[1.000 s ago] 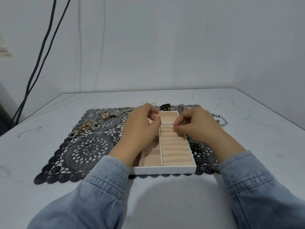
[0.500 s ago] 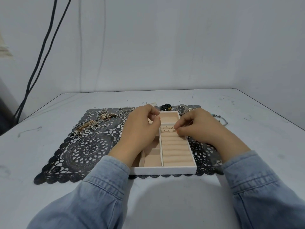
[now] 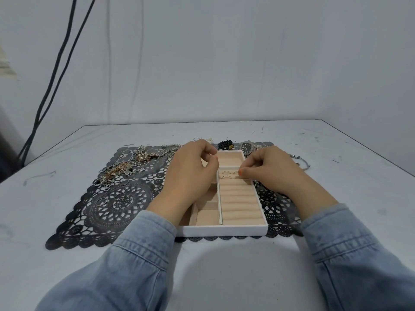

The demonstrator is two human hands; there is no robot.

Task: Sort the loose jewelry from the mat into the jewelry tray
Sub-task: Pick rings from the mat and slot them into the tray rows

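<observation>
A white jewelry tray [image 3: 224,230] with beige lining lies on a black lace mat [image 3: 125,207]. Two thin rings [image 3: 226,175] stand in the far rows of its ring rolls. My right hand [image 3: 269,173] reaches over the tray's right rim, and its fingertips pinch a small ring beside them. My left hand [image 3: 190,173] hovers over the left compartments with fingers curled and thumb against the forefinger; whatever is inside is hidden. Tangled chains [image 3: 121,169] and several loose rings [image 3: 119,197] lie on the mat's left part.
Behind the tray lie a black bead bracelet [image 3: 225,144] and a silver watch [image 3: 247,146]. A silver bracelet [image 3: 303,163] lies on the white table to the right of the mat. Two dark cables [image 3: 56,75] hang down the wall at far left.
My right hand has shifted slightly to the right and settled its fingertips on the far ring rows. My left hand has stayed in place.
</observation>
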